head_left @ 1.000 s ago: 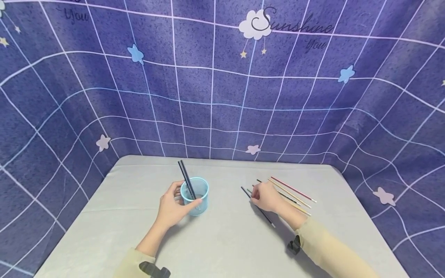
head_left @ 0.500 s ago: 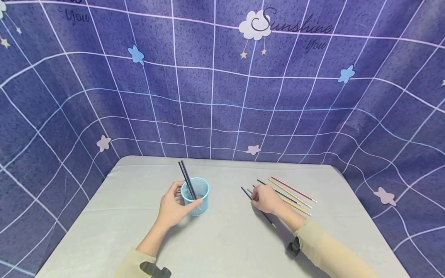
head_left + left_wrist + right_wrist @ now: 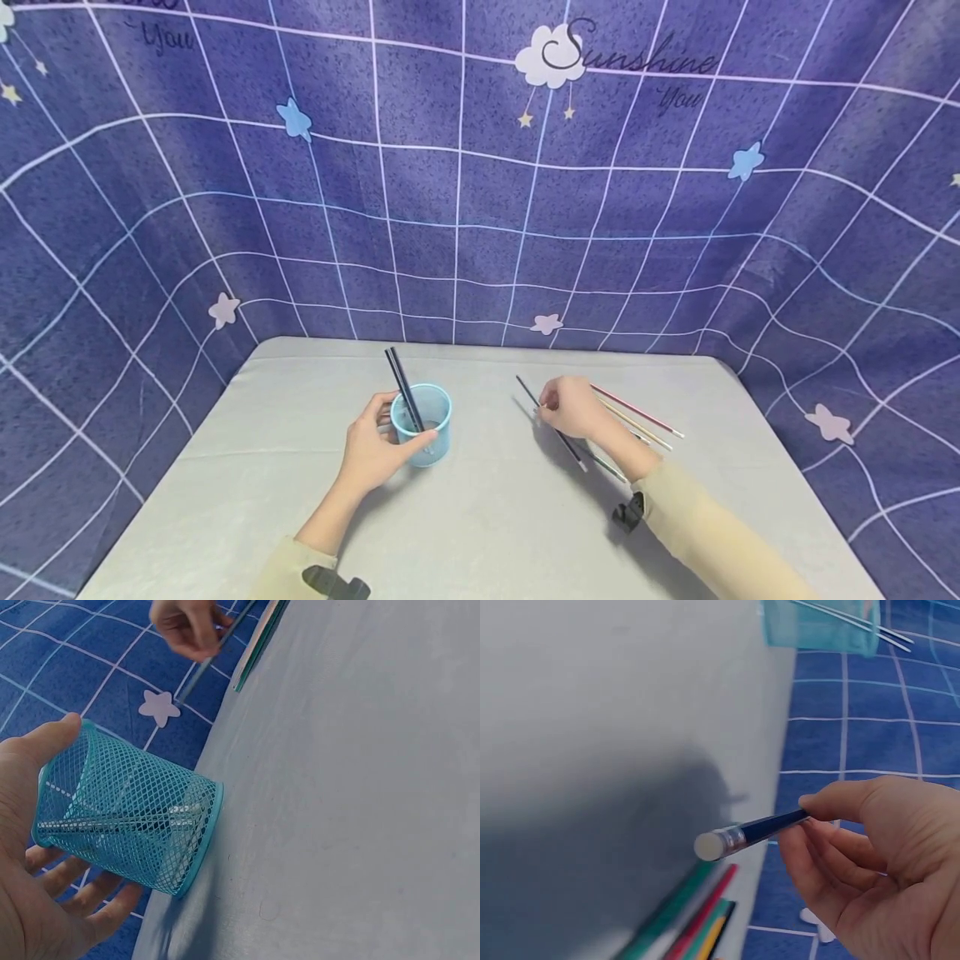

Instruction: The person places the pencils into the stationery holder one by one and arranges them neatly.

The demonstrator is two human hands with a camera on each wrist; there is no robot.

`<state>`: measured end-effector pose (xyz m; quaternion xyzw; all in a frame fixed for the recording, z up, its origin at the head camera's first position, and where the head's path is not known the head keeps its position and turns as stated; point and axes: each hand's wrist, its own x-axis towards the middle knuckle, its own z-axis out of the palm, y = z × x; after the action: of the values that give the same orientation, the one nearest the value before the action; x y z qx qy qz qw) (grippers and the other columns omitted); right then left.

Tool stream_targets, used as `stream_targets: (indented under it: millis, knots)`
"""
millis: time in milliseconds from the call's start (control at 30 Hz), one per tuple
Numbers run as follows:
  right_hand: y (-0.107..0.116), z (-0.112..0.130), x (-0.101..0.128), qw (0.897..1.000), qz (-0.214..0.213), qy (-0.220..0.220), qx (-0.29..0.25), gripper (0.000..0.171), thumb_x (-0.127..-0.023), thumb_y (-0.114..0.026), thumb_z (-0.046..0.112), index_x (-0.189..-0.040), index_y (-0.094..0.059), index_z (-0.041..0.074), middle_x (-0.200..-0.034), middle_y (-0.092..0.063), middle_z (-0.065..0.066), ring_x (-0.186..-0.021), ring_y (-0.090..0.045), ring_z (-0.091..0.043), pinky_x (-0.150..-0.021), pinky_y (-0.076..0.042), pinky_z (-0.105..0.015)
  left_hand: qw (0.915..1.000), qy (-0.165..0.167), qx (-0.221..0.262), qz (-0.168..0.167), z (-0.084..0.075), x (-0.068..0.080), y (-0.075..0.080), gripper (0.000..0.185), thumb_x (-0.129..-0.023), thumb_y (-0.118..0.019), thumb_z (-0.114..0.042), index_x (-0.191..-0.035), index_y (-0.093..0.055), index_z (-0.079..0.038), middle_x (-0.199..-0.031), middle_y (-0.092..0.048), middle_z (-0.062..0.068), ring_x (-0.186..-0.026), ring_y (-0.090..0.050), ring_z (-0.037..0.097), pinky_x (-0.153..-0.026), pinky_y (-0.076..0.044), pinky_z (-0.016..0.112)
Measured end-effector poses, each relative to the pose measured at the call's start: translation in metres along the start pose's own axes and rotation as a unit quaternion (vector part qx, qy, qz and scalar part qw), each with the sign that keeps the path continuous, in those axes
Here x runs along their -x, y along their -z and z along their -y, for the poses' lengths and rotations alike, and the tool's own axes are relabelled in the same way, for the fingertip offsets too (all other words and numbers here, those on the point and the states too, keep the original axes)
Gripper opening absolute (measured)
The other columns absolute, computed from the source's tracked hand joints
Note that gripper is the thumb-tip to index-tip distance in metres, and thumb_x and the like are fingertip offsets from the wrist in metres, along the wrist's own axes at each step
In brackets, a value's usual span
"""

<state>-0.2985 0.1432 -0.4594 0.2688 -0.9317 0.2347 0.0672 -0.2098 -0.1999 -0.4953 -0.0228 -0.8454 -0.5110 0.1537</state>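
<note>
My left hand (image 3: 375,450) holds a light blue mesh pencil cup (image 3: 438,442), its thumb at the rim and its fingers round the far side. The cup stands upright on the table, and two dark pencils (image 3: 397,375) lean in it. In the right wrist view, my right hand (image 3: 877,862) pinches a dark blue pencil (image 3: 769,826) between thumb and fingertips, its white eraser towards the camera. That pencil is just above the table. Beneath and beside the hand lie several more pencils, including a red one (image 3: 637,408) and a green one (image 3: 606,464), partly hidden by the hand and forearm.
A pale cloth covers the table (image 3: 480,533). Behind it and along both sides hangs a purple-blue curtain (image 3: 450,200) with a white grid and stars. A dark strap device (image 3: 628,512) sits on the right wrist, and another (image 3: 335,582) on the left.
My right hand has lifted the dark blue pencil off the table, moving it slightly up and away from the others. The left hand and cup have stayed in place.
</note>
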Motion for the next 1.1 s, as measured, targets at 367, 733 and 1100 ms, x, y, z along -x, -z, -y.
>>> stream_targets:
  millis: [367, 733, 1100]
  knots:
    - [0.028, 0.035, -0.034, 0.995, -0.064, -0.006, -0.079, 0.005, -0.09, -0.073, 0.01, -0.094, -0.071, 0.008, -0.08, -0.075, -0.002, -0.069, -0.065, -0.008, -0.067, -0.058, -0.027, 1.0, -0.002, -0.004, -0.002, 0.001, -0.001, 0.0, 0.077, -0.077, -0.098, -0.034, -0.139, -0.06, -0.01, -0.125, -0.074, 0.017, -0.115, -0.074, 0.039, -0.094, -0.067, 0.05]
    - [0.036, 0.091, -0.063, 0.975, -0.134, 0.044, -0.173, 0.012, -0.099, -0.07, 0.009, -0.109, -0.063, 0.007, -0.096, -0.075, -0.008, -0.09, -0.077, -0.021, -0.074, -0.063, -0.029, 1.0, 0.004, -0.006, -0.002, 0.001, 0.0, 0.0, 0.077, -0.076, -0.098, -0.034, -0.139, -0.06, -0.01, -0.125, -0.074, 0.017, -0.116, -0.074, 0.039, -0.094, -0.067, 0.05]
    - [0.015, 0.127, -0.079, 0.948, -0.135, 0.111, -0.265, 0.015, -0.101, -0.069, 0.005, -0.112, -0.058, 0.005, -0.105, -0.072, -0.012, -0.1, -0.076, -0.026, -0.082, -0.066, -0.023, 1.0, -0.002, -0.006, -0.005, 0.001, -0.001, -0.001, 0.077, -0.076, -0.098, -0.033, -0.138, -0.06, -0.01, -0.125, -0.074, 0.017, -0.115, -0.074, 0.038, -0.093, -0.067, 0.048]
